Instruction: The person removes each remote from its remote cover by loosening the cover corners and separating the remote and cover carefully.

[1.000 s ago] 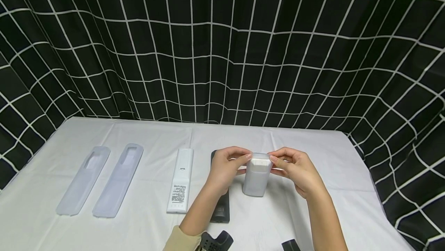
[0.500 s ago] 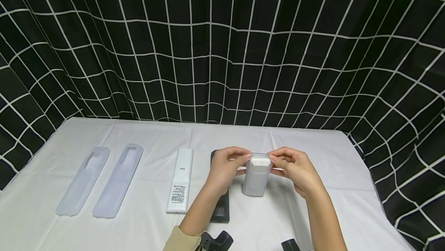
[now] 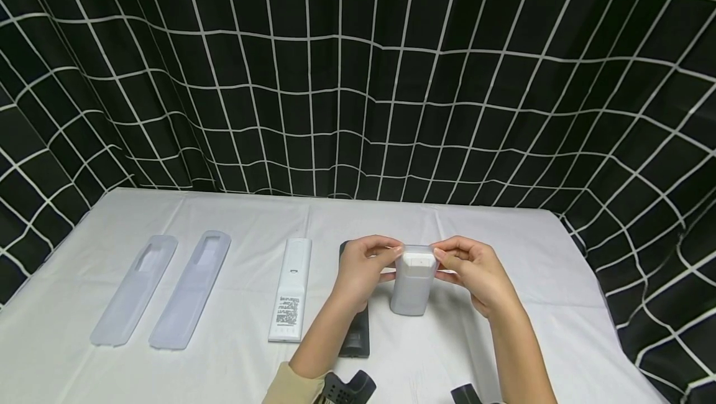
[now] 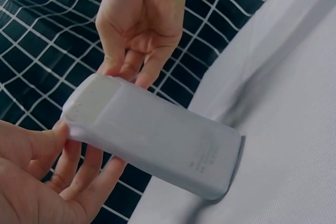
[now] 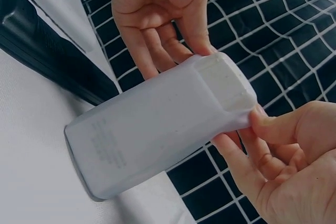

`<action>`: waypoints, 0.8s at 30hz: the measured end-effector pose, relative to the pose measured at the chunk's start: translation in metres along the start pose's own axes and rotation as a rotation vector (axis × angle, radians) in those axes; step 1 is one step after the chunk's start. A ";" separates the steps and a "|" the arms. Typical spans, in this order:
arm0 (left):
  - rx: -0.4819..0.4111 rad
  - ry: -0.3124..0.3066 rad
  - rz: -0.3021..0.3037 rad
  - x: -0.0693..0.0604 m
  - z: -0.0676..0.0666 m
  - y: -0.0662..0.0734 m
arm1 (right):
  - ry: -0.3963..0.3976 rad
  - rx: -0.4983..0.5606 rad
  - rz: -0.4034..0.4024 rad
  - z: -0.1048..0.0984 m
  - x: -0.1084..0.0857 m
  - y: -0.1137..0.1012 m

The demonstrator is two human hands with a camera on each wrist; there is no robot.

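A white remote control (image 5: pixel 231 83) sits inside a translucent silicone cover (image 3: pixel 411 295), its end bare through the cover's cut-out. Faint printed text shows through the cover in both wrist views. The covered remote stands on its lower end on the table, tilted. My left hand (image 3: pixel 358 273) pinches the cover's upper edge on the left between thumb and fingers. On the right side my right hand (image 3: pixel 478 272) pinches the same edge, thumb near the cut-out. In the left wrist view, the other fingers (image 4: pixel 86 169) of my left hand lie behind the cover.
A black remote (image 3: pixel 355 335) lies partly under my left forearm. Left of it, a white remote (image 3: pixel 291 286) lies with its printed back up. Two flat translucent covers (image 3: pixel 134 292) rest at the left of the white-clothed table (image 3: pixel 235 373). A black gridded curtain (image 3: pixel 358 81) hangs behind.
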State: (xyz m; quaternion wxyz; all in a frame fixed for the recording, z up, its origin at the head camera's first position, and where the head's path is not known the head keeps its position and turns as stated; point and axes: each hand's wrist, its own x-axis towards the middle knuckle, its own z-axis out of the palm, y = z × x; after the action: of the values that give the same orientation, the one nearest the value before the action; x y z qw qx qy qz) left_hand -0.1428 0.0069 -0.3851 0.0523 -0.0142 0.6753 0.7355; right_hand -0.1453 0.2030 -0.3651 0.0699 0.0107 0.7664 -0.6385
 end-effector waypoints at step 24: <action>-0.009 0.018 -0.015 0.001 0.001 -0.004 | 0.043 0.002 0.017 0.005 0.002 0.003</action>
State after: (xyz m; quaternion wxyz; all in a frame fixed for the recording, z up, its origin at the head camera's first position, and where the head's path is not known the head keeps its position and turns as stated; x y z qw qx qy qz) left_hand -0.1437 0.0079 -0.3890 0.0517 -0.0264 0.6723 0.7380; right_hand -0.1462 0.1988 -0.3690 0.0589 0.0312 0.7670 -0.6382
